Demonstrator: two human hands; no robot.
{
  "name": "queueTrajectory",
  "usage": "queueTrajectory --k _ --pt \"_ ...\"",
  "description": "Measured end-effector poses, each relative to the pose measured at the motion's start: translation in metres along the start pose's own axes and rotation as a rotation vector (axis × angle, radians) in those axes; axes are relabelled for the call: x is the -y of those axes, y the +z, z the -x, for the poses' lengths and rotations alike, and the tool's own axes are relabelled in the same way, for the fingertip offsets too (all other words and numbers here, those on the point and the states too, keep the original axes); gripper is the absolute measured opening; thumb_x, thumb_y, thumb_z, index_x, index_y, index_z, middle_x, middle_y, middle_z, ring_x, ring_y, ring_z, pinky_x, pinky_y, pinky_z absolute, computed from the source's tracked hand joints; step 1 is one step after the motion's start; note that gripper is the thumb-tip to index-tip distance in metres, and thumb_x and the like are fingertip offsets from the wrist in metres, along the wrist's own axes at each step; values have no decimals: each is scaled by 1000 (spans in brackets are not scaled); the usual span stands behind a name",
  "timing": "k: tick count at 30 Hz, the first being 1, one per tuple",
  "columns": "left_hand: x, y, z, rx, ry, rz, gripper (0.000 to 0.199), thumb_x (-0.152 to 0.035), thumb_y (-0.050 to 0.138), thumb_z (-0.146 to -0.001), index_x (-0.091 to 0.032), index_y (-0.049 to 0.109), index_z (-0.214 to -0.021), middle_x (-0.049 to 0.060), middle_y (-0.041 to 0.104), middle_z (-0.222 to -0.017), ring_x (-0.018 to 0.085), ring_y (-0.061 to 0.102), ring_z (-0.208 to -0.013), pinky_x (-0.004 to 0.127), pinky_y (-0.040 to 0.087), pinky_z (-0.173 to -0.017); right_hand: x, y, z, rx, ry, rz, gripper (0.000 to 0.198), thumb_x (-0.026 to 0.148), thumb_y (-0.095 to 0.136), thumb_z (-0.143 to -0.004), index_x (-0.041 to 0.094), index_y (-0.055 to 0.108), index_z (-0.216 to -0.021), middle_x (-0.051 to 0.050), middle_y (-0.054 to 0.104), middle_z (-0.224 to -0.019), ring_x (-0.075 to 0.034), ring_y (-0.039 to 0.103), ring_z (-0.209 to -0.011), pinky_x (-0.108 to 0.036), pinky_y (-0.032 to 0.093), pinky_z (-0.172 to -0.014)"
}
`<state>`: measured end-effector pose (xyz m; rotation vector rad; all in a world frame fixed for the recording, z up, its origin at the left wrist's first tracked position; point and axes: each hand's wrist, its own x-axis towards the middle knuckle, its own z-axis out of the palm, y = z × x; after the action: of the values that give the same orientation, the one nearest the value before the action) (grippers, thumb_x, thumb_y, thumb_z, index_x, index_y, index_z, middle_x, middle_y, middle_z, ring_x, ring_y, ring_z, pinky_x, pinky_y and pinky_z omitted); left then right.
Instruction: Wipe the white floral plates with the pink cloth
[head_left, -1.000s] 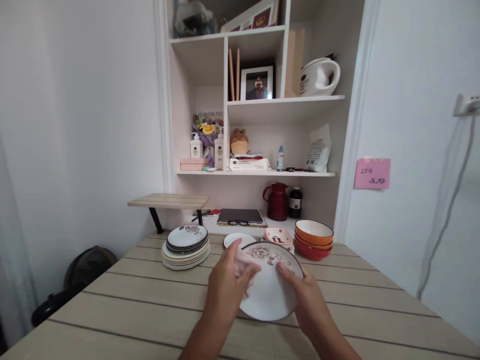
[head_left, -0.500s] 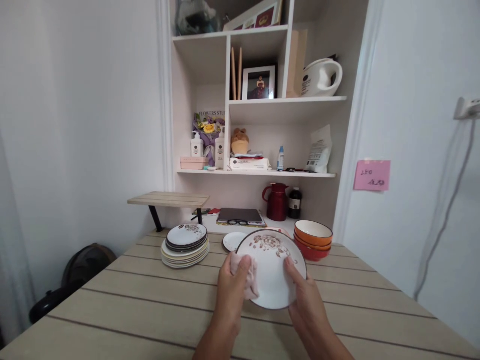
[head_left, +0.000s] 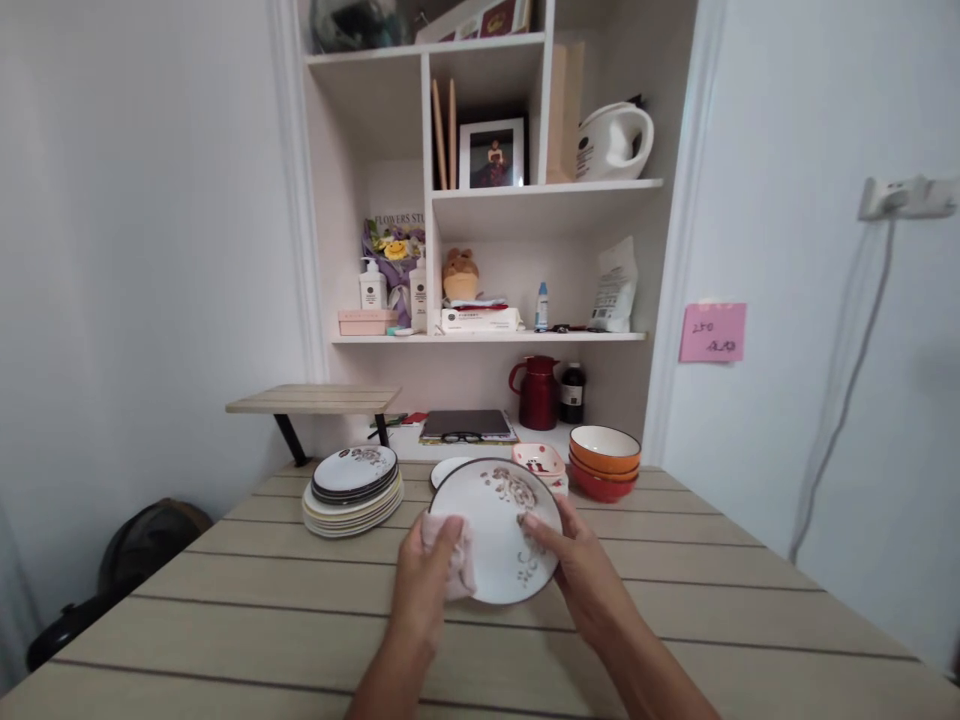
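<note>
A white plate (head_left: 487, 550) with a dark rim and a brown flower pattern is held up above the table, tilted toward me. My left hand (head_left: 429, 570) is closed on a pale pink cloth (head_left: 459, 565), which it pinches round the plate's left edge with the thumb on top. On the plate's right edge, my right hand (head_left: 581, 560) grips with the thumb over the face and the fingers behind. Partly hidden behind the held plate lies a small white plate (head_left: 447, 470) on the table.
To the left stands a stack of plates (head_left: 352, 500) near a small raised wooden shelf (head_left: 315, 398). Orange and red bowls (head_left: 604, 465) are stacked at the back right, beside pink patterned square dishes (head_left: 538, 460). Behind are a laptop (head_left: 465, 424), a red jug (head_left: 538, 392) and a dark bottle (head_left: 572, 392).
The plate has turned clockwise in my hands, its flowers now reaching further down the right side. My right hand has shifted its hold along the rim. The whole view has swung rightward.
</note>
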<state>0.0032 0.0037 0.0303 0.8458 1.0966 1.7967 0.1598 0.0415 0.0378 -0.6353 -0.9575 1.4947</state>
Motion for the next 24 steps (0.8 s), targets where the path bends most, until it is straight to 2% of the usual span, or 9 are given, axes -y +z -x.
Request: queueTrajectory --k 3,7,10,13,16,20,22,24 --pt "-16 -15 -3 99 84 -210 38 -43 74 -66 -16 63 -90 2 69 -76 13 62 -65 23 51 -61 8 -4 0 63 -154 199 54 31 79 -62 23 61 -113 -5 73 -98 -21 65 -82 -30 51 -70" --pt "-32 -22 -5 184 224 -472 35 -40 70 -70 -17 67 -96 3 69 -79 17 62 -69 25 50 -64 11 -4 2 180 -296 514 39 26 73 -67 22 67 -106 -6 69 -107 -24 62 -97 -36 48 -84" --pt "-40 -21 -4 359 380 -673 25 -35 67 -74 -22 70 -95 5 71 -94 20 63 -86 28 49 -77 12 -2 5 309 -291 690 31 25 70 -69 22 70 -100 -4 70 -101 -22 62 -92 -32 47 -81" --pt "-43 -18 -4 464 475 -733 19 -32 64 -75 -25 71 -91 5 70 -99 21 61 -94 29 47 -83 11 -1 6 370 -251 700 16 30 67 -75 19 72 -85 -1 70 -80 -18 60 -76 -27 46 -69" --pt "-41 -14 -8 387 410 -630 21 -34 68 -72 -23 70 -90 4 70 -91 19 62 -85 27 49 -76 5 -1 6 246 -229 591 20 36 68 -74 16 70 -77 0 66 -69 -15 56 -66 -25 43 -59" --pt "-32 -8 -12 236 157 -299 43 -46 71 -68 -18 64 -100 1 65 -74 15 59 -63 22 47 -52 -4 2 6 29 -162 267 36 40 73 -69 14 70 -94 -5 71 -77 -19 62 -68 -29 49 -61" --pt "-26 -5 -12 211 88 -125 49 -47 73 -66 -18 62 -104 2 67 -77 14 61 -65 22 48 -54 -5 3 4 -88 -129 75 43 40 76 -67 14 68 -99 -6 73 -78 -21 65 -69 -31 52 -62" --pt "-17 -1 -10 159 41 14 53 -45 77 -63 -17 62 -105 4 70 -84 15 64 -74 23 51 -65 -5 4 1 -188 -106 -74 46 38 79 -64 14 66 -101 -6 74 -81 -21 67 -70 -32 55 -64"
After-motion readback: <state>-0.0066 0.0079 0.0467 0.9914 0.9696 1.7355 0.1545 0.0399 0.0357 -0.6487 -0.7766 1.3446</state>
